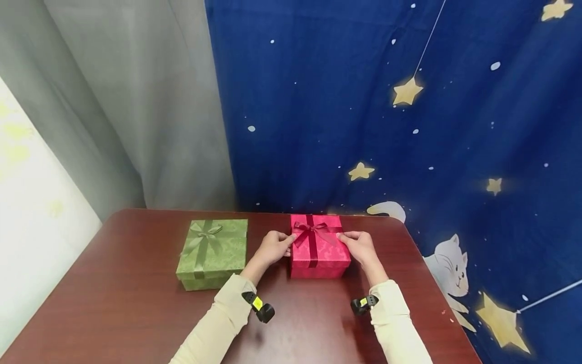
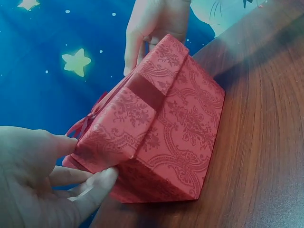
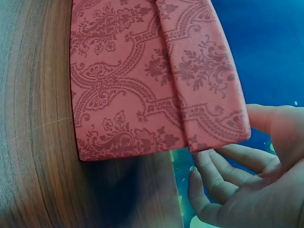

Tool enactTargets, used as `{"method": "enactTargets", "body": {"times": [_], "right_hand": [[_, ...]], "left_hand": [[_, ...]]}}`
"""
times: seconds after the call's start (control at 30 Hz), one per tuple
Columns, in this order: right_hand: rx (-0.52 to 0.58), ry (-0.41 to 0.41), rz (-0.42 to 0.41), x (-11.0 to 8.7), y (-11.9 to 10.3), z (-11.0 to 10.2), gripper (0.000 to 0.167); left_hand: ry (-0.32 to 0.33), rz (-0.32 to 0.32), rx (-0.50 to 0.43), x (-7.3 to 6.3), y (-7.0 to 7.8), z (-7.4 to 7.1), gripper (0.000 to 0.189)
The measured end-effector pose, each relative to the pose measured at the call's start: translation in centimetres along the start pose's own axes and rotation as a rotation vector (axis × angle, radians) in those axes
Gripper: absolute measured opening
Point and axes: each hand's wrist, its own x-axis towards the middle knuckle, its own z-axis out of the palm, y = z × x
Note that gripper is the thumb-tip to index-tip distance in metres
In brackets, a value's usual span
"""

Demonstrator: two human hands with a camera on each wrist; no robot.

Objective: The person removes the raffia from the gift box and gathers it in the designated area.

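A red gift box [image 1: 318,272] with a damask pattern stands at the table's far side. Its lid [image 1: 333,255] carries a dark red ribbon and bow [image 1: 311,228], and sits on the base. My left hand [image 1: 275,246] pinches the lid's left side, thumb on top and fingers at its lower edge. On the opposite side, my right hand [image 1: 361,246] holds the lid the same way; in the right wrist view its fingertips [image 3: 203,156] lie under the lid's rim. To the left of my left hand is a green gift box [image 1: 229,258] with a green bow.
Both boxes rest on a reddish-brown wooden table [image 1: 300,323] with a rounded far corner. Behind it hang a grey curtain [image 1: 182,126] and a blue cloth [image 1: 309,126] printed with stars and a cat. Each wrist wears a small black camera.
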Motion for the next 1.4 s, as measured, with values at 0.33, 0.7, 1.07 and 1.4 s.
{"method": "enactTargets", "body": {"times": [0.33,0.7,1.07,1.4], "right_hand": [[0.058,0.052,-0.083,0.1,-0.7,-0.7,0.041],[0.29,-0.16,-0.433,-5.3,-1.9,-5.7,0.051],[-0.67,-0.301,-1.339,-13.0,4.1,-6.7,0.037],[-0.836,-0.183,-1.455,-12.1,10.2,-3.5,0.025]], "left_hand": [[0.034,0.044,0.043,0.3,0.9,-0.3,0.038],[-0.071,0.338,-0.199,-4.7,2.8,-2.6,0.031],[-0.151,1.341,0.836,-13.1,-2.4,-2.3,0.016],[-0.171,1.333,1.034,-12.3,-5.7,0.1,0.019]]}}
